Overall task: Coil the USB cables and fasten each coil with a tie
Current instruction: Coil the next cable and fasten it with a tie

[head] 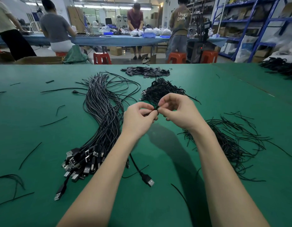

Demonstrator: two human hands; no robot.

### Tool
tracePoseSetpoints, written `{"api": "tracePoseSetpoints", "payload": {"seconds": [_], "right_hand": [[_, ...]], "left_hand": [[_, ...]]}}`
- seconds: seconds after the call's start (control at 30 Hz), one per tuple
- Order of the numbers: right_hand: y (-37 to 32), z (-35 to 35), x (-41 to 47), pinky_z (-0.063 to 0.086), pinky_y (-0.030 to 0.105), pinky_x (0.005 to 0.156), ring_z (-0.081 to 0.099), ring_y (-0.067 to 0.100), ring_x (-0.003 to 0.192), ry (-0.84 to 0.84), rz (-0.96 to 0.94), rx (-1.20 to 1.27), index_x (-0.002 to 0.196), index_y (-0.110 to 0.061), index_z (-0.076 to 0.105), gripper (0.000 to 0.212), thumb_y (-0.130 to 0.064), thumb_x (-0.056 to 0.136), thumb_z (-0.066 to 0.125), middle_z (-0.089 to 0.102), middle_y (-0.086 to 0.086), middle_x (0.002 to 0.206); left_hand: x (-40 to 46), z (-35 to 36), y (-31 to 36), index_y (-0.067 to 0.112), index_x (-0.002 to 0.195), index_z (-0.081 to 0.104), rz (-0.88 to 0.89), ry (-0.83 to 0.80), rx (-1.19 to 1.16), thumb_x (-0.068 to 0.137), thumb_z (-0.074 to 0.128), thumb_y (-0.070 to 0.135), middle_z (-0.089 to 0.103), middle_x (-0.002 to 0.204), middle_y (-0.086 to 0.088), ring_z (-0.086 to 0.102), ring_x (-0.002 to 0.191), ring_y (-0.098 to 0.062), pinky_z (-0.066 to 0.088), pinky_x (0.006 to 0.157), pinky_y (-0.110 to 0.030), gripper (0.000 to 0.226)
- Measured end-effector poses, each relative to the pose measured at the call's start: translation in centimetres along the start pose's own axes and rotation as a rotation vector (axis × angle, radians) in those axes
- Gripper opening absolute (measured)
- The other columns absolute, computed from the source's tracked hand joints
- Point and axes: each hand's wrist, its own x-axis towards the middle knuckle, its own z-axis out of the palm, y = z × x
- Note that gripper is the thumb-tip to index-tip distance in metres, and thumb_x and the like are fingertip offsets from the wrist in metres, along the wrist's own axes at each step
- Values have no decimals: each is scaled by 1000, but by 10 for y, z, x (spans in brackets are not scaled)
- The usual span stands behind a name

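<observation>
**Tying off a coil mid-air, huge pile of cables to go**

Closest to the camera, a loose USB-A plug (147, 180) lies on the green mat (158, 202) between the forearms. Just left of it sits the big bundle of uncoiled USB cables (101, 115), plugs fanned out at the near end and the wires running away up the table. On the right there's a messy heap of thin black ties (232, 141), with stray ones scattered all over the mat.

Up above that, both hands are close together, raised off the surface. The left hand (138, 118) pinches a small black coil (150, 113), and the right hand (178, 110) pinches a tie right at the coil, fingertips nearly touching the left's. Looks to me like the twist-it-shut step, though the coil is mostly hidden so I can't tell how far the twist has got.

Handling guess: these cables are light and floppy but a bit springy, so the coil will want to pop open. Best to hold it across the loops where the tie crosses, not by the plug.

Behind the hands is a pile of finished coils (160, 90), then a heap of flat black strips (145, 72). Past the table edge: red stools, several people working at a blue table, blue shelving on the right.
</observation>
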Motion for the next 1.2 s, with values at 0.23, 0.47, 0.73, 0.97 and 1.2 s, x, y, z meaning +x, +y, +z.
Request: {"api": "tracePoseSetpoints", "payload": {"seconds": [0.23, 0.47, 0.73, 0.97, 1.2], "right_hand": [[-3, -3, 0, 46, 5, 60, 65, -7, 58, 71, -47, -138, 76, -27, 79, 9, -23, 83, 81, 71, -19, 62], [-3, 12, 3, 54, 24, 70, 65, 5, 67, 200, -180, -243, 78, -20, 74, 7, -22, 86, 75, 70, -11, 70], [10, 24, 0, 50, 22, 63, 62, 5, 71, 195, -311, -173, 86, -22, 68, 6, -20, 90, 71, 66, -14, 80], [-5, 31, -2, 26, 11, 37, 42, 3, 46, -96, 593, 1189, 77, -11, 67, 11, -7, 87, 67, 61, -2, 66], [-8, 23, -5, 44, 16, 60, 64, 4, 66, 96, 158, 244, 103, -25, 71, 17, -25, 88, 77, 73, -13, 97]], "left_hand": [[-4, -1, -2, 21, 91, 68, 399, 117, 317, 84, 74, 16, 72, 79, 12, 69, 84, 1, 46, 80, -8, 10], [-2, 1, 0, 20, 95, 65, 396, 108, 267, 86, 71, 11, 72, 87, 11, 68, 86, 1, 52, 79, -14, 14], [6, -12, 12, 8, 94, 63, -366, -166, -684, 99, 60, 12, 68, 75, -4, 66, 62, -9, 54, 62, -19, 7], [7, -12, 9, 15, 94, 60, -262, -168, -832, 87, 68, -1, 71, 78, -4, 66, 66, -13, 53, 65, -20, 19], [9, -19, 9, 19, 97, 64, -422, -131, -871, 88, 69, 7, 67, 71, 1, 60, 66, -10, 45, 66, -24, 15]]}}
